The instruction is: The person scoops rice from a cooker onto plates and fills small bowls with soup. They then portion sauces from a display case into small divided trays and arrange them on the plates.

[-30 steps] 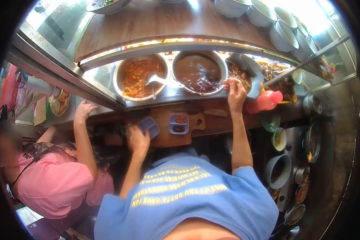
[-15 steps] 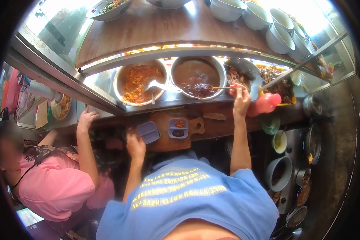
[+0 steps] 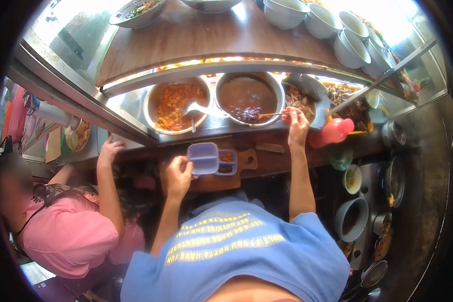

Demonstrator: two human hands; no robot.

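Observation:
My left hand (image 3: pixel 178 177) grips the edge of a lilac two-compartment sauce dish (image 3: pixel 203 159), which is raised above the board and partly covers a second lilac sauce dish (image 3: pixel 235 162). That second dish holds orange-red sauce in one compartment and dark sauce in the other. In my right hand (image 3: pixel 297 126) is the thin handle of a spoon (image 3: pixel 273 114). Its head is at the surface of dark sauce, hidden by a glossy dark clump, inside a large round pot (image 3: pixel 281 96). To the left, a pot (image 3: pixel 147 111) of chunky red-orange sauce has a white ladle (image 3: pixel 206 109) in it.
The wooden board (image 3: pixel 247 159) lies beneath the dishes, near a knife (image 3: pixel 270 147). A pink bottle (image 3: pixel 332 133) stands beside my right forearm. A co-worker in a pink shirt (image 3: pixel 70 229) is at my left. White bowls (image 3: pixel 352 48) crowd the upper shelf (image 3: pixel 196 38).
My left hand has picked up the empty dish and moved it right and upward, over the filled one. The spoon's head has shifted slightly within the dark sauce.

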